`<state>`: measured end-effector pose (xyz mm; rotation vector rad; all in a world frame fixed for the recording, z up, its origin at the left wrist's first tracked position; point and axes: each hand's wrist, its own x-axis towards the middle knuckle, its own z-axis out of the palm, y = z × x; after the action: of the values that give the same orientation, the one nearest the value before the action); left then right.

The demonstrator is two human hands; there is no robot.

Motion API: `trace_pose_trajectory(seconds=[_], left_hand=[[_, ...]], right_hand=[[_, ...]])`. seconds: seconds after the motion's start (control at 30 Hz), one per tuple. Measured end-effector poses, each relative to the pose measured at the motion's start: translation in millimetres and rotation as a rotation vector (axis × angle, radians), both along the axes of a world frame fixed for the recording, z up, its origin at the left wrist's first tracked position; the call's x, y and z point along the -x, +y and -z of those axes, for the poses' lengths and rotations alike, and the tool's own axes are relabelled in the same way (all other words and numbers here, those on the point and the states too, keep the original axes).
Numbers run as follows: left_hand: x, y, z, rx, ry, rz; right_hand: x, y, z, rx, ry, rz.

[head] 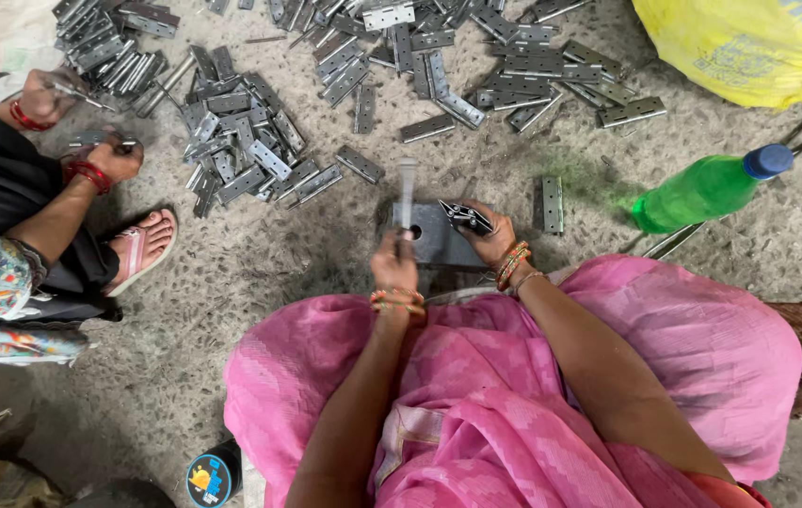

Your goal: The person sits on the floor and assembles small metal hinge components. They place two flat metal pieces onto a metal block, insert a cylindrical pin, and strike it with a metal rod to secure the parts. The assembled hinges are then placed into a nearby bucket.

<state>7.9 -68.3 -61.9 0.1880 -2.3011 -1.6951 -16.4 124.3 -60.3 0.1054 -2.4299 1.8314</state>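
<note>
The left hand (394, 265) has its fingers clamped on an upright hammer (407, 193), while the right hand (493, 240) fingers pinch a hinge (466, 217) on the metal block (437, 240).

Seated on the speckled concrete floor (232, 273), I have open ground to the left of the steel block (434, 240), a bare stretch running toward a co-worker's sandalled foot (142, 246). Ahead, a heap of metal hinges (241, 155) spreads across the floor's far side, blocking any straight reach forward. A single hinge (552, 204) lies just right of my right hand (490, 240). Farther right, a green plastic bottle (707, 188) rests on its side, and a yellow sack (749, 42) fills the far right corner. My pink-draped knees (608, 357) close the near side.
</note>
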Motion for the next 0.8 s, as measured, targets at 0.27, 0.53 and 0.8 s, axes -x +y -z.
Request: trace_pose_trajectory(seconds=[0.27, 0.53, 0.8], left_hand=[[27.3, -39.2, 14.4, -0.104, -0.54, -0.534], [36.4, -7.6, -6.8, 0.596, -0.18, -0.064], [63.4, 44.7, 12.1, 0.252, 0.065, 0.522]], right_hand=[[-0.6, -1.4, -6.0, 0.123, 0.02, -0.004], [-3.3, -0.4, -14.8, 0.144, 0.021, -0.044], [-9.4, 6.2, -17.5, 0.018, -0.013, 0.036]])
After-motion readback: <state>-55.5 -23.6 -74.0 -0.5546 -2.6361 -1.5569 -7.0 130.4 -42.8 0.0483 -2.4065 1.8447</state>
